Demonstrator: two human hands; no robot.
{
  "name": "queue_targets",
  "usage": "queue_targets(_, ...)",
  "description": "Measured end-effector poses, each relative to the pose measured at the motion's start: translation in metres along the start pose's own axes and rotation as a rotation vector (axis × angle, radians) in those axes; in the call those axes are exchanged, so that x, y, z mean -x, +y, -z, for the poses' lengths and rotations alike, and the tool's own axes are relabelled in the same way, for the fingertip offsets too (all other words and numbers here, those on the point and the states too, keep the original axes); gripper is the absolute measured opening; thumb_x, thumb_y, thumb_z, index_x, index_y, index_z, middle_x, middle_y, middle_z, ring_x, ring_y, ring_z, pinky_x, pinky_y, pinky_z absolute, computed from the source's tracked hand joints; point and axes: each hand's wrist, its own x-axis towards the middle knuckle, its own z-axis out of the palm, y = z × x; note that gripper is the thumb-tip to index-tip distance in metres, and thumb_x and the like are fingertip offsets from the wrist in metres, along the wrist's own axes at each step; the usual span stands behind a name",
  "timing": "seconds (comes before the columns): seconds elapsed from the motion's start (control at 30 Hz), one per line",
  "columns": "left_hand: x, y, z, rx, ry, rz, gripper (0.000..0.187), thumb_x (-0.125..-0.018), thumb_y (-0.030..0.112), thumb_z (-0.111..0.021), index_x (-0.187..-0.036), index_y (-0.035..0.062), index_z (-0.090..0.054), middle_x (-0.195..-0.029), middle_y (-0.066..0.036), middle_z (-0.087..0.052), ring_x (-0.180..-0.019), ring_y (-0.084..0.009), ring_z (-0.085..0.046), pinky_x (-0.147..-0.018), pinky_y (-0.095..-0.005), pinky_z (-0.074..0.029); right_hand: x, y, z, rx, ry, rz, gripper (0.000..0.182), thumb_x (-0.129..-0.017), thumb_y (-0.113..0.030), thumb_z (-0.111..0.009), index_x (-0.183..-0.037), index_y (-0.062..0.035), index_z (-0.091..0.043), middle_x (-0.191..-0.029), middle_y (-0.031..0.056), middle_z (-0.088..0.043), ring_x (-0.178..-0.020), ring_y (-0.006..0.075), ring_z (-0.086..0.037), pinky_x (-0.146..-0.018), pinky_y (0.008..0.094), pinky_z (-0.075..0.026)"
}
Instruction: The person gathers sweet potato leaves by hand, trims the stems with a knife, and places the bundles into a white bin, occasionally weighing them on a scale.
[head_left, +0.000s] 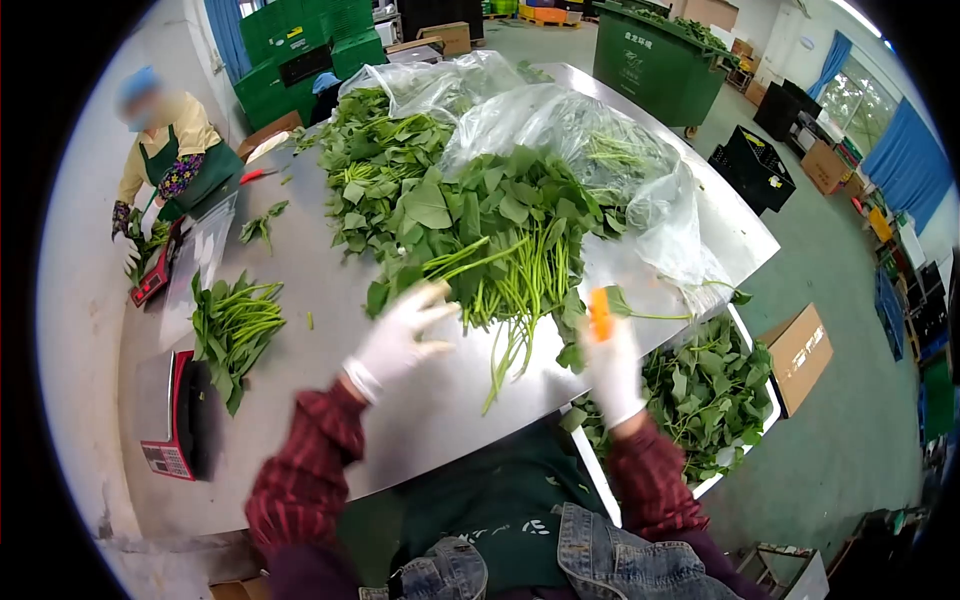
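My left hand (pixel 405 335), in a white glove, is over the metal table with its fingers spread and nothing in them. Its fingertips are at the near edge of a big heap of leafy green stems (pixel 530 265). My right hand (pixel 612 370), also gloved, is closed around an orange tool (pixel 600 313); its blade, if any, cannot be made out. That hand is right of the loose stem ends, above the table's near edge. A separate bunch of greens (pixel 235 330) lies to the left, beside a red digital scale (pixel 168 415).
Clear plastic bags (pixel 560 125) cover the heap's far side. A white-rimmed bin of leaves (pixel 705 395) stands at my right, near a cardboard box (pixel 800 355). A co-worker (pixel 175 150) handles greens by another red scale (pixel 155 275). A green wheeled bin (pixel 655 70) stands behind.
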Motion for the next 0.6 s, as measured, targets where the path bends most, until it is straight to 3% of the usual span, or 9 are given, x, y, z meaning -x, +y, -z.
queue_targets(0.13,0.048,0.067,-0.079,1.266,-0.075,0.674,0.038,-0.091,0.027,-0.054,-0.118,0.0012,-0.052,-0.117,-0.007,-0.055,-0.107,-0.0163,-0.052,-0.091,-0.0304,-0.042,0.077,-0.038,-0.065,-0.144,-0.227,0.274,0.028,-0.073,-0.013,-0.067,-0.093,0.0018,-0.054,-0.081,0.0205,-0.055,-0.077,0.0360,-0.055,-0.066,0.0416,-0.044)
queue_targets(0.2,0.063,0.086,-0.104,1.832,0.430,0.747,0.037,-0.094,0.025,-0.050,-0.120,0.0005,-0.048,-0.111,-0.008,-0.056,-0.104,-0.0160,-0.053,-0.089,-0.0309,-0.043,0.086,-0.048,-0.069,-0.246,-0.376,0.422,0.030,-0.073,-0.015,-0.065,-0.095,0.0036,-0.055,-0.087,0.0236,-0.056,-0.083,0.0381,-0.055,-0.071,0.0417,-0.045)
queue_targets(0.27,0.087,0.074,-0.102,1.799,0.668,0.681,0.032,-0.094,0.023,-0.049,-0.118,0.0011,-0.048,-0.102,-0.010,-0.058,-0.095,-0.0170,-0.056,-0.083,-0.0326,-0.047,0.071,-0.050,-0.066,-0.203,-0.704,0.343,0.037,-0.077,-0.030,-0.067,-0.092,0.0030,-0.057,-0.083,0.0201,-0.057,-0.081,0.0370,-0.057,-0.071,0.0403,-0.047)
queue_targets(0.33,0.121,0.054,-0.082,1.710,0.794,0.710,0.026,-0.093,0.021,-0.051,-0.111,0.0017,-0.053,-0.089,-0.008,-0.059,-0.079,-0.0167,-0.058,-0.073,-0.0318,-0.049,0.054,-0.028,-0.071,0.001,-0.532,0.008,0.034,-0.079,-0.032,-0.063,-0.100,-0.0053,-0.063,-0.090,0.0159,-0.062,-0.066,0.0336,-0.061,-0.062,0.0406,-0.049)
queue_targets(0.37,0.134,0.044,-0.069,1.406,0.805,0.849,0.024,-0.093,0.019,-0.052,-0.110,0.0027,-0.054,-0.084,-0.007,-0.058,-0.073,-0.0160,-0.057,-0.069,-0.0310,-0.049,0.043,-0.018,-0.064,0.434,-0.388,0.425,0.036,-0.078,-0.036,-0.063,-0.098,-0.0066,-0.063,-0.083,0.0158,-0.062,-0.065,0.0305,-0.063,-0.057,0.0399,-0.050)
queue_targets(0.4,0.147,0.032,-0.057,1.094,0.800,0.966,0.022,-0.092,0.017,-0.053,-0.109,0.0036,-0.056,-0.079,-0.006,-0.057,-0.066,-0.0152,-0.056,-0.064,-0.0302,-0.049,0.034,0.003,-0.080,0.651,-0.322,0.344,0.041,-0.078,-0.041,-0.062,-0.090,-0.0026,-0.062,-0.075,0.0160,-0.061,-0.067,0.0285,-0.064,-0.055,0.0385,-0.050)
queue_targets(0.43,0.165,0.011,-0.052,0.961,0.779,1.023,0.025,-0.090,0.015,-0.055,-0.112,0.0042,-0.056,-0.081,-0.007,-0.058,-0.070,-0.0173,-0.057,-0.066,-0.0309,-0.048,0.023,0.011,-0.091,0.459,-0.305,-0.029,0.041,-0.080,-0.041,-0.060,-0.082,0.0002,-0.059,-0.071,0.0177,-0.060,-0.069,0.0324,-0.064,-0.057,0.0405,-0.050)
queue_targets(0.5,0.198,-0.024,-0.048,0.823,0.754,1.067,0.030,-0.088,0.013,-0.058,-0.116,0.0048,-0.056,-0.084,-0.009,-0.058,-0.074,-0.0193,-0.058,-0.068,-0.0317,-0.048,0.016,0.053,-0.120,0.337,-0.248,0.011,0.037,-0.082,-0.033,-0.058,-0.077,0.0028,-0.055,-0.074,0.0220,-0.061,-0.070,0.0386,-0.062,-0.062,0.0422,-0.050)
queue_targets(0.6,0.221,-0.037,-0.045,-0.010,0.659,0.918,0.047,-0.082,0.011,-0.062,-0.127,0.0070,-0.050,-0.099,-0.014,-0.057,-0.090,-0.0260,-0.057,-0.079,-0.0368,-0.046,-0.011,0.071,-0.107,0.373,-0.344,-0.004,0.029,-0.080,-0.026,-0.059,-0.087,0.0029,-0.056,-0.088,0.0242,-0.060,-0.081,0.0373,-0.061,-0.071,0.0443,-0.049)
